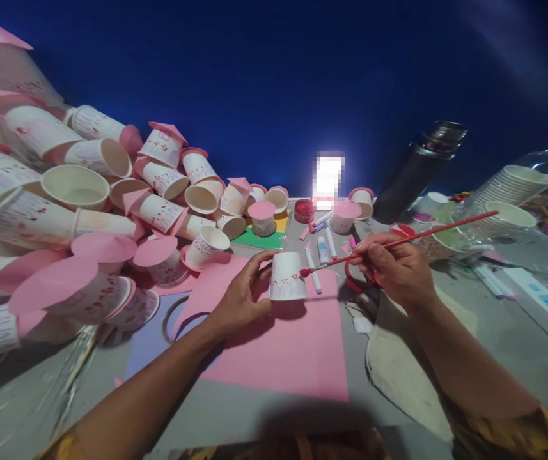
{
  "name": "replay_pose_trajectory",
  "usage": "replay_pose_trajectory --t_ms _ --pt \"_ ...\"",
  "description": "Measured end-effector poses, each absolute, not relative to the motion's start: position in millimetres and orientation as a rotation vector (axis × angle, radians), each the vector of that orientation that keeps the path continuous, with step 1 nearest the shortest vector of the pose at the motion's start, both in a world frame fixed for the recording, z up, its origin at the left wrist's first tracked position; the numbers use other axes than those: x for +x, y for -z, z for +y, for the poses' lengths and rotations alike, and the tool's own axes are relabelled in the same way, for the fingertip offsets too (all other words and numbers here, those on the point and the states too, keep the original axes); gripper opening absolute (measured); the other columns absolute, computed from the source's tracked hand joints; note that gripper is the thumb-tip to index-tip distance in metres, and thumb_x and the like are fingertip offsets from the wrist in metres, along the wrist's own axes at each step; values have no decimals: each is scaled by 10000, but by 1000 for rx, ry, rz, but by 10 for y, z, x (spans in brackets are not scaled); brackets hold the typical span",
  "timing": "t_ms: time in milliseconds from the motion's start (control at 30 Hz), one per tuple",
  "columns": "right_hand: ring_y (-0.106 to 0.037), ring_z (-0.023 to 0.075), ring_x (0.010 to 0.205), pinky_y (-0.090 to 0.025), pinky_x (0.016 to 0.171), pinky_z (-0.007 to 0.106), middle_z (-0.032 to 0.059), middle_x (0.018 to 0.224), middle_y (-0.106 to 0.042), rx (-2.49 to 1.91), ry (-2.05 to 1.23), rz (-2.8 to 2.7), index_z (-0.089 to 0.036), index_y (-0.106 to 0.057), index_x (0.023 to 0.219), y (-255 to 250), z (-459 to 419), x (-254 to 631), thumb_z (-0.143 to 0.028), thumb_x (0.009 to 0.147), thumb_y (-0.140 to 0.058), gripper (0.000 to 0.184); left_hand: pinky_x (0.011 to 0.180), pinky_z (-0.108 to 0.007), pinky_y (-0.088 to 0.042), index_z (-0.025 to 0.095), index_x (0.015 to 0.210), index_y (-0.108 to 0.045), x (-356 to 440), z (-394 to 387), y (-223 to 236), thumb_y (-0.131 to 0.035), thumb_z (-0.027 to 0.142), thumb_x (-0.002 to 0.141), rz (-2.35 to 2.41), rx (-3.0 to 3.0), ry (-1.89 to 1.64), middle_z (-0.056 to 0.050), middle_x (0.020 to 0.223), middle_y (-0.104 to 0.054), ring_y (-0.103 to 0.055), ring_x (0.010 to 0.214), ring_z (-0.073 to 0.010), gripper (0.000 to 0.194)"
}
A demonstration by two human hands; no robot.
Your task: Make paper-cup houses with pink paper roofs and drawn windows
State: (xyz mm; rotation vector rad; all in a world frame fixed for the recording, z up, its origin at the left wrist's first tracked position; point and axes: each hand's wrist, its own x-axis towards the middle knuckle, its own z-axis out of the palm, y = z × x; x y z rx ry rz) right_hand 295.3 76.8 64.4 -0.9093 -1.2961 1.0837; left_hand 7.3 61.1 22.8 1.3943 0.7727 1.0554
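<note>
My left hand (247, 287) is closed around the left side of a white paper cup (287, 268), held upside down above a pink paper sheet (293, 345). Small red marks run in a band across the cup's lower part. In my right hand (393, 268) is a thin red paintbrush (441, 229), its handle slanting up to the right. The red-coated tip meets or nearly meets the cup's right side. A pair of red-handled scissors (350, 275) lies just below my right fingers, partly hidden by them.
Decorated cups with pink paper tops (163, 140) are piled on the left. Behind the held cup are a jar of red paint (304, 209) and several markers (322, 250). A dark flask (417, 172) and stacked plain cups (504, 191) stand right. A roll of tape (171, 319) lies left.
</note>
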Motion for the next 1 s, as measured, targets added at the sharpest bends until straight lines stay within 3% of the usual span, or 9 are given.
replay_pose_trajectory --t_ms 133,333,767,933,1000 --pt "-596 128 496 -445 422 237 34 672 -736 -892 -1078 -1307 -214 -755 812 -651 764 2940 -514 832 -818 307 1181 -459 -422 239 1367 -502 70 613 -219 -716 7 667 772 1374 -1059 -129 1512 -515 -478 1451 -325 767" --pt "-591 120 474 -467 422 233 31 668 -746 -923 -1071 -1270 -211 -756 819 -647 760 2975 -514 816 -835 313 1003 -372 -542 235 1336 -543 74 628 -247 -764 42 644 773 1233 -1073 -135 1482 -553 -560 1364 -336 751" --pt "-559 96 467 -407 420 202 31 655 -754 -901 -1236 -1025 -214 -757 784 -619 786 2825 -471 696 -929 322 815 -245 -522 215 1258 -521 85 601 -310 -752 11 591 867 1129 -1121 -41 1097 -640 -661 994 -181 735" --pt "-556 94 462 -408 420 199 29 645 -748 -901 -1236 -1011 -211 -757 773 -630 780 2814 -484 674 -939 343 802 -255 -541 269 1398 -499 81 582 -305 -749 5 595 788 1103 -1112 -115 1425 -559 -655 1157 -250 882" --pt "-555 89 461 -406 420 193 29 646 -750 -901 -1241 -997 -210 -761 768 -629 779 2806 -483 661 -947 348 792 -259 -548 275 1415 -510 75 581 -272 -752 12 612 775 1110 -1085 -124 1458 -549 -650 1187 -271 879"
